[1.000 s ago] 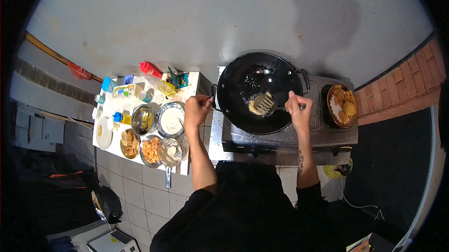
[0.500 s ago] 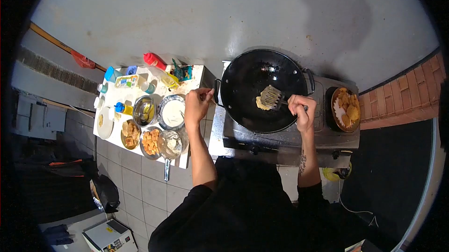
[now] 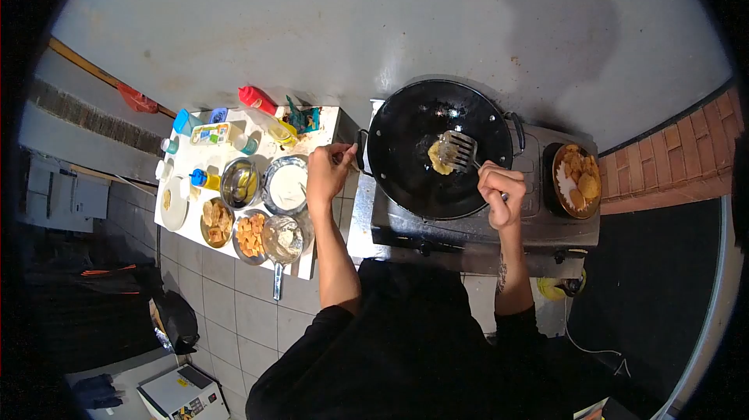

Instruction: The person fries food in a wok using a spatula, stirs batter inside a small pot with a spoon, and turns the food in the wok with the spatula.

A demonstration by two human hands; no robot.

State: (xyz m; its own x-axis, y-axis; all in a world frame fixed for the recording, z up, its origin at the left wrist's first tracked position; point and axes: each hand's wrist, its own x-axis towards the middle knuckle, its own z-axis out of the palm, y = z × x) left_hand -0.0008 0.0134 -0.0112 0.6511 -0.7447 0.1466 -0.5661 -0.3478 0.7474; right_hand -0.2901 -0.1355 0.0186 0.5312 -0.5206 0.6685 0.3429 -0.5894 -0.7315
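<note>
A large black wok (image 3: 413, 112) sits on the stove. In it lies a small pale yellow piece of food (image 3: 440, 159), beside and partly under the slotted metal head of a spatula (image 3: 462, 148). My right hand (image 3: 502, 192) is wrapped round the spatula's handle at the wok's lower right rim. At the wok's left side handle (image 3: 361, 151), my left hand (image 3: 331, 174) has its fingers pinched together on that handle.
On the white table (image 3: 301, 268) at left stand a bowl of white batter (image 3: 287, 187), a bowl of orange cubes (image 3: 251, 235), a metal strainer (image 3: 283, 241), bottles and plates. A brown bowl of fried food (image 3: 577, 180) rests on the stove's right (image 3: 538, 241).
The camera view has shifted slightly. The spatula has turned and moved up and right within the wok, and my right hand has turned with it. My left hand stays at the wok handle.
</note>
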